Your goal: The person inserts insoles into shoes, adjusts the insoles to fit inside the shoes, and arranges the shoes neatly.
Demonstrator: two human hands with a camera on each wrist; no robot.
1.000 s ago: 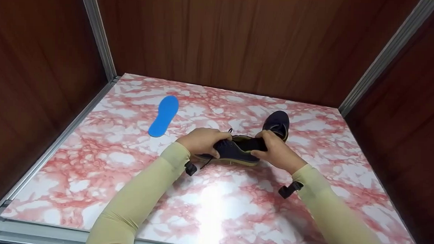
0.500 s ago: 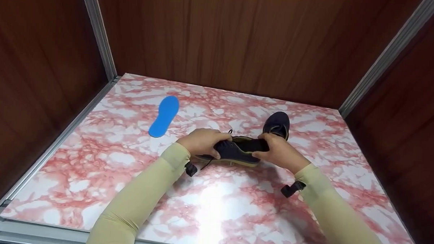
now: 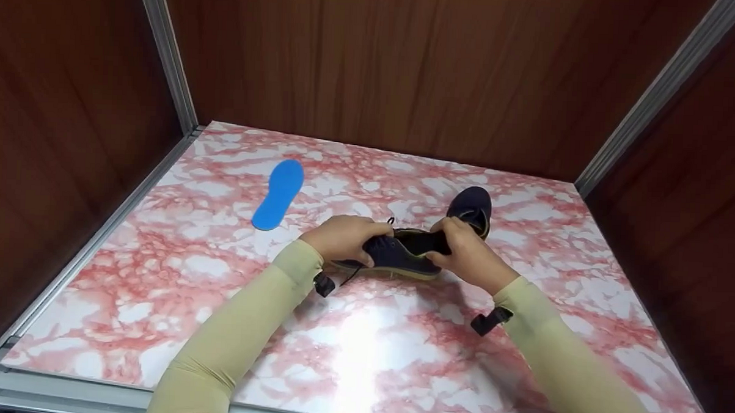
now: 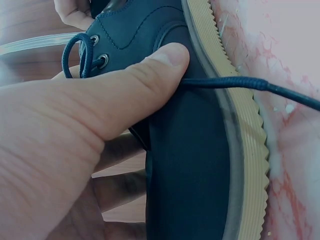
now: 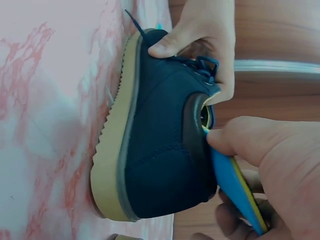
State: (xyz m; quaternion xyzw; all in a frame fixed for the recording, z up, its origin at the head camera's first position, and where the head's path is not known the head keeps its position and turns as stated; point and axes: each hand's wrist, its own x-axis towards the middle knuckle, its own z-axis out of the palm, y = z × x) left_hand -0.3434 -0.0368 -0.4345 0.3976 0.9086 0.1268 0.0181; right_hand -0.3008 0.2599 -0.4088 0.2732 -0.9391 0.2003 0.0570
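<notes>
A dark navy lace-up shoe (image 3: 396, 259) with a tan ridged sole lies sideways on the table between the hands. My left hand (image 3: 342, 239) grips its front part; the thumb presses the shoe's side, over a loose lace (image 4: 225, 83) in the left wrist view. My right hand (image 3: 473, 256) is at the heel end. In the right wrist view it pinches an insole (image 5: 232, 182), blue on one face with a yellow edge. The insole's front end goes into the shoe's opening, and its dark upper face shows in the head view. Its part inside the shoe is hidden.
A second dark shoe (image 3: 469, 203) stands just beyond my right hand, its heel partly covered. Another blue insole (image 3: 280, 191) lies flat at the back left. Brown wood-look panels (image 3: 378, 66) surround the red-and-white marbled table (image 3: 157, 285) on three sides.
My right hand shifted slightly right half a second ago and is now back a little to the left with the insole. The left hand keeps its grip on the shoe.
</notes>
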